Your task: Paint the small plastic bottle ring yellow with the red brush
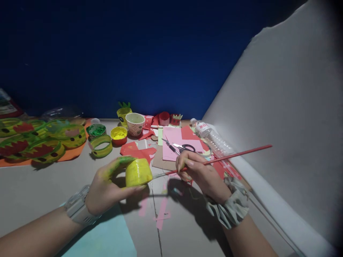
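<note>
My left hand (pixel 111 184) grips a short yellow-painted cardboard ring (pixel 138 172) between thumb and fingers, above the floor. Green and yellow paint smears the index finger and thumb base. In my right hand (pixel 197 171) is a paintbrush (pixel 227 157) with a red handle, held like a pen. Its bristle tip touches the lower right edge of the yellow ring. Beyond my left hand stand a red cup of yellow paint (pixel 119 134), a small cup of green paint (pixel 96 130) and a green-painted ring (pixel 101 146).
Several green rings with red paper spikes (pixel 45 150) lie on orange paper at left. Scissors (pixel 184 147) rest on pink paper (pixel 170 139). A paper cup (pixel 135 125) stands near the blue wall; a plastic bottle (pixel 211 137) lies at right. Light-blue paper (pixel 107 235) lies below my left arm.
</note>
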Demonstrator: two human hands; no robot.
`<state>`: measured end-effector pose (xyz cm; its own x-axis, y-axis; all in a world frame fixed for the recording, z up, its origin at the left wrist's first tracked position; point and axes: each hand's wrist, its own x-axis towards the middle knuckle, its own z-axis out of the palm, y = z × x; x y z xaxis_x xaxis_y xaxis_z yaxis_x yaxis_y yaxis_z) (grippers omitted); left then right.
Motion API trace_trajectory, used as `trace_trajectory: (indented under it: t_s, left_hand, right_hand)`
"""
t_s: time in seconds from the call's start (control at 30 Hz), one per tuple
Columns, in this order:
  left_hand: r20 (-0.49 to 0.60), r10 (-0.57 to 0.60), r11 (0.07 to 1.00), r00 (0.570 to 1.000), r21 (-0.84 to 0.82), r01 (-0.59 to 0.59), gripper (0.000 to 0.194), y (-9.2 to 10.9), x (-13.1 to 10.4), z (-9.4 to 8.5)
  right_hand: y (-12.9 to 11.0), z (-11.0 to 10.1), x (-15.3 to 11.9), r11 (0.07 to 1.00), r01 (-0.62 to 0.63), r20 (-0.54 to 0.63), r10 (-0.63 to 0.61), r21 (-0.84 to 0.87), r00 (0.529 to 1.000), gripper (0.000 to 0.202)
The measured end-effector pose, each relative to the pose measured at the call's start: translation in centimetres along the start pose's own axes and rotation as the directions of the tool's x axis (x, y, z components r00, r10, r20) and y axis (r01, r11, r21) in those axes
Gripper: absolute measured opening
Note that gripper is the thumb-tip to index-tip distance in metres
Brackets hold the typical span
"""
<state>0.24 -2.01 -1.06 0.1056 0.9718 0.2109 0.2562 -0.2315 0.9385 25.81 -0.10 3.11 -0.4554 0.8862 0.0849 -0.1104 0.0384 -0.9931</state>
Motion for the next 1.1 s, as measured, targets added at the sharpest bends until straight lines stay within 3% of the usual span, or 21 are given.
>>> trace_trajectory:
  t_s: [0.27,0.47,0.63,1.1]
  left_hand:
    - [0.013,0.032,0.993,0.999,0.11,-0.033,0.046,0.5,0.3,0.1]
    - [-0.012,0.038,0.977,0.999,0.21,-0.035,0.049,1.1,0.4,0.2]
    - [-0.032,-0.019,0.992,0.999,0.122,0.023,0.051,1.5,0.4,0.3]
    - [-0.025,-0.05,0.999,0.998,0.006,0.05,0.049,0.9,0.2,0.2]
  right_hand:
    - [-1.1,-1.3,-0.3,1.0,0.029,-0.046,-0.029,0.005,0.999,0.02]
    - [-0.5,-0.2,0.0,0.999,0.049,-0.012,-0.048,0.023,0.999,0.021]
    - [0.0,0.6,0.2,1.0,0.021,0.036,-0.02,-0.016,0.999,0.02]
    - [0.0,-0.2,0.1,0.998,-0.007,-0.016,0.006,-0.061,1.0,0.022]
